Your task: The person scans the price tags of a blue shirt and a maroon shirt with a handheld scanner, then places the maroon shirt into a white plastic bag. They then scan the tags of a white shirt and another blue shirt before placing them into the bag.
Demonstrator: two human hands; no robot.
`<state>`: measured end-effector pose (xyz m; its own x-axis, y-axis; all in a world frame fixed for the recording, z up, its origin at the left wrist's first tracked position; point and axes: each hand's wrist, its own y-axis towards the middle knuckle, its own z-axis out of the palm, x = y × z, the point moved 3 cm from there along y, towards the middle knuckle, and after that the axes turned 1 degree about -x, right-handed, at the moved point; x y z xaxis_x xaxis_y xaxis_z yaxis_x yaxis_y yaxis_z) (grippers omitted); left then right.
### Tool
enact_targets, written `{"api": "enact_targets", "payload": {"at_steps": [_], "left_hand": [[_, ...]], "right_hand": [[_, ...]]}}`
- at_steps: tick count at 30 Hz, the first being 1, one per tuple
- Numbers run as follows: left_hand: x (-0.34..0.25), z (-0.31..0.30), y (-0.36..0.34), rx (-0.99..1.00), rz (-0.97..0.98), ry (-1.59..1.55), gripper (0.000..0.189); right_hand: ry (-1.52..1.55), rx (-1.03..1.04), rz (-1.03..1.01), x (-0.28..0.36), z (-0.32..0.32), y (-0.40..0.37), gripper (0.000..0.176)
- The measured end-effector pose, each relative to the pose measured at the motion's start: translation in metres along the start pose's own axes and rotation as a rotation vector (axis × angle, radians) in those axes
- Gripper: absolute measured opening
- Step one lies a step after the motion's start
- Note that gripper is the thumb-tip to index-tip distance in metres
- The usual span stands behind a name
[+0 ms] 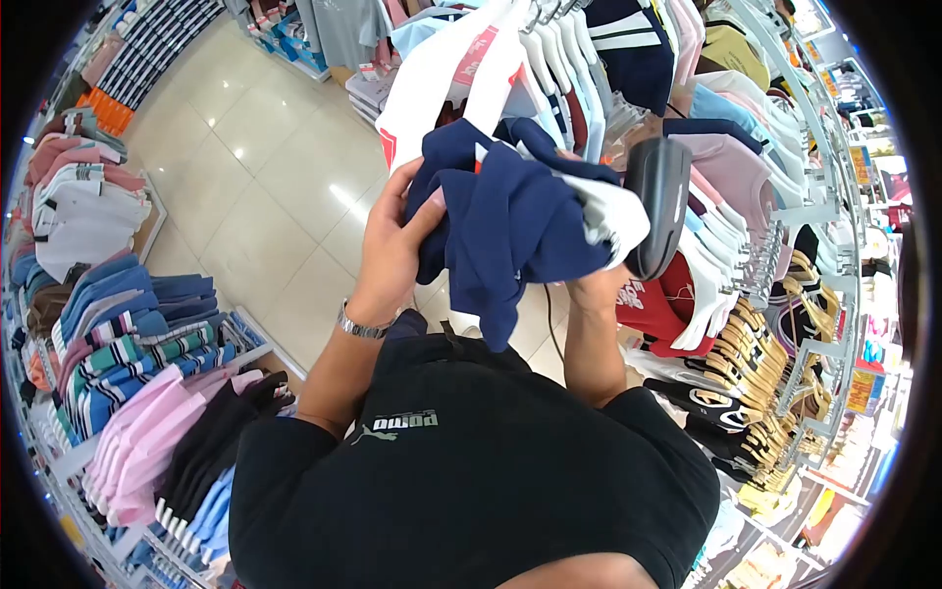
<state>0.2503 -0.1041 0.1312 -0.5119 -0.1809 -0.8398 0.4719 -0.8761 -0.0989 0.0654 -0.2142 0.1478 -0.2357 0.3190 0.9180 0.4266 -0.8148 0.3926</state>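
My left hand (400,226), below a metal watch (365,326), is closed on the left side of a bunched navy garment (520,221), thumb on top. White fabric (613,216) shows at the garment's right end. My right hand (594,292) is under that right end, its fingers mostly hidden by the cloth. Just above it and to the right, a black handheld scanner (657,206) stands out beside the white fabric; whether the right hand grips its handle is hidden. A thin dark cable (554,324) hangs below the garment.
Hanging clothes (721,177) crowd a rack close on the right, with wooden hangers (751,358) lower down. Folded shirts (137,294) and hanging pink ones (142,437) line the left. Between them lies a tiled floor (285,196). A white-and-red garment (422,83) hangs ahead.
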Motion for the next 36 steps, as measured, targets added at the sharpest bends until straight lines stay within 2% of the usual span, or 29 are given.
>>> {"api": "enact_targets", "payload": {"at_steps": [2, 5, 6, 8, 9, 11, 15, 17, 19, 20, 23, 25, 26, 28, 29, 30, 31, 34, 36], "left_hand": [[-0.006, 0.003, 0.016, -0.005, -0.002, -0.080, 0.049], [0.005, -0.006, 0.046, 0.010, -0.116, -0.247, 0.048], [0.010, -0.010, 0.055, 0.056, -0.152, -0.286, 0.047], [0.024, -0.019, 0.070, 0.145, -0.227, -0.362, 0.045], [0.029, -0.025, 0.075, 0.176, -0.236, -0.387, 0.045], [0.038, -0.036, 0.085, 0.240, -0.253, -0.439, 0.044], [0.045, -0.065, 0.108, 0.292, 0.038, 0.101, 0.049], [0.050, -0.080, 0.116, 0.309, 0.189, 0.368, 0.051], [0.064, -0.101, 0.123, 0.331, 0.204, 0.393, 0.053], [0.078, -0.118, 0.126, 0.346, 0.142, 0.285, 0.054], [0.124, -0.163, 0.131, 0.375, -0.046, -0.045, 0.058], [0.085, -0.148, 0.130, 0.312, 0.270, 0.328, 0.060], [0.042, -0.120, 0.125, 0.221, 0.643, 0.810, 0.061], [0.044, -0.119, 0.137, 0.111, 0.412, 0.822, 0.054], [0.040, -0.116, 0.140, 0.158, 0.379, 0.813, 0.055], [0.037, -0.111, 0.142, 0.202, 0.346, 0.804, 0.057], [0.040, -0.108, 0.141, 0.156, 0.219, 0.674, 0.056], [0.020, -0.080, 0.127, 0.039, 0.257, 0.551, 0.056], [0.024, -0.076, 0.126, 0.061, 0.229, 0.506, 0.057]], "right_hand": [[-0.157, 0.084, -0.128, 0.007, 0.010, 0.008, 0.050], [0.007, -0.073, 0.041, -0.011, 0.014, -0.013, 0.053], [-0.014, -0.110, 0.027, -0.010, 0.022, -0.009, 0.051], [-0.126, -0.075, -0.008, -0.020, 0.026, -0.012, 0.058], [-0.267, 0.012, -0.139, -0.014, 0.033, -0.001, 0.056], [-0.313, 0.090, -0.070, -0.022, 0.042, 0.001, 0.057], [-0.140, 0.232, -0.016, -0.033, 0.066, 0.015, 0.070], [-0.185, 0.269, -0.004, -0.035, 0.081, 0.031, 0.067], [-0.213, 0.278, 0.008, -0.034, 0.098, 0.047, 0.064], [-0.232, 0.273, -0.041, -0.036, 0.103, 0.052, 0.059], [-0.343, 0.096, -0.203, -0.038, 0.114, 0.065, 0.044], [-0.400, -0.017, -0.193, -0.048, 0.120, 0.077, 0.043], [-0.319, -0.147, -0.113, -0.055, 0.125, 0.083, 0.040], [-0.228, -0.311, -0.178, -0.068, 0.130, 0.100, 0.036], [-0.223, -0.371, -0.223, -0.067, 0.132, 0.108, 0.031], [-0.111, -0.388, -0.188, -0.073, 0.132, 0.116, 0.036], [-0.145, -0.429, -0.203, -0.071, 0.135, 0.119, 0.033], [-0.115, -0.471, -0.174, -0.082, 0.142, 0.131, 0.032], [-0.038, -0.511, -0.139, -0.103, 0.143, 0.132, 0.030]]}}
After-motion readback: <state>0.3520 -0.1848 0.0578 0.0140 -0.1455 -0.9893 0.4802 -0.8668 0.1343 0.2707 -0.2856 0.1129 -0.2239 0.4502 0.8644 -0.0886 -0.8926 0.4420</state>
